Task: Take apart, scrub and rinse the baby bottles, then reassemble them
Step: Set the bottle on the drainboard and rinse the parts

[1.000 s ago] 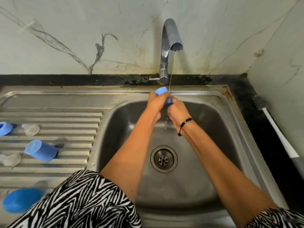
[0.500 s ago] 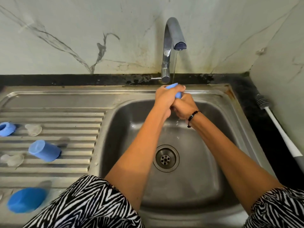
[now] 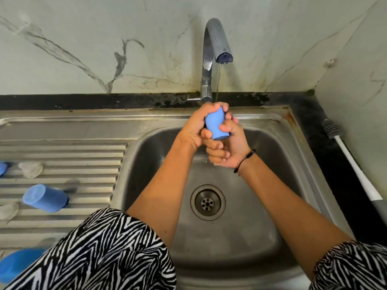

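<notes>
Smooth matte-blue cylindrical bottle part (image 3: pixel 215 125) gripped by left hand (image 3: pixel 195 127) and right hand (image 3: pixel 228 146), fingers curled, under thin tap stream (image 3: pixel 217 84).

Both hands meet over the sink basin (image 3: pixel 146 164), under the tap (image 3: pixel 215 38) at twelve o'clock. The bottle piece (image 3: pixel 215 124) sits between left hand (image 3: pixel 196 126) and right hand (image 3: pixel 228 147). At nine o'clock, another bottle (image 3: pixel 45 198) lies on the drainboard (image 3: pixel 62 151). The brush (image 3: pixel 351 164) lies at three o'clock.

A small blue bottle part (image 3: pixel 216 124) sits tilted under the tap's stream, above the sink basin.
</notes>
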Tool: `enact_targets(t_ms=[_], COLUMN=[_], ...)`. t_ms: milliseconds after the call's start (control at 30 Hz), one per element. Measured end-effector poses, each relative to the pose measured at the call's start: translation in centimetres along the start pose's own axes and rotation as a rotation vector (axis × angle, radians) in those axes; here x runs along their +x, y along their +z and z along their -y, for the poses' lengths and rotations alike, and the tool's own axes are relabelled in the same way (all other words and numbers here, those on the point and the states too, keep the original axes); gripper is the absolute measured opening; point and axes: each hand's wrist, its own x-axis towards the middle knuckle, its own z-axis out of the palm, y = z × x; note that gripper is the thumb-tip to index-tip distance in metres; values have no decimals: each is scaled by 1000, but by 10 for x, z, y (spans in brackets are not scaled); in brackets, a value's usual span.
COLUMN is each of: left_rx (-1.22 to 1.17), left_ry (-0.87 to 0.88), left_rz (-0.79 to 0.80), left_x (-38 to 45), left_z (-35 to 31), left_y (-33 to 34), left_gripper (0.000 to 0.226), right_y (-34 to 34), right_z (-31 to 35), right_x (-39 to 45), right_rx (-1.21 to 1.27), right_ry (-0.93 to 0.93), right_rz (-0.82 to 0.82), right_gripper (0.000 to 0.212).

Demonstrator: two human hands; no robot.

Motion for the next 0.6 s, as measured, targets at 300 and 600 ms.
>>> enact_targets(t_ms=[300, 600], left_rx=[716, 659], left_ry=[158, 97], left_rz=[-659, -695], left_x=[14, -5], left_z=[0, 16], left_y=[4, 13], left_gripper=[15, 42], right_y=[9, 4], right_z=[24, 4], right_x=[8, 11], right_rx=[-1092, -1077], right_ry=[81, -157], right_rz=[-864, -924], right_gripper=[15, 48])
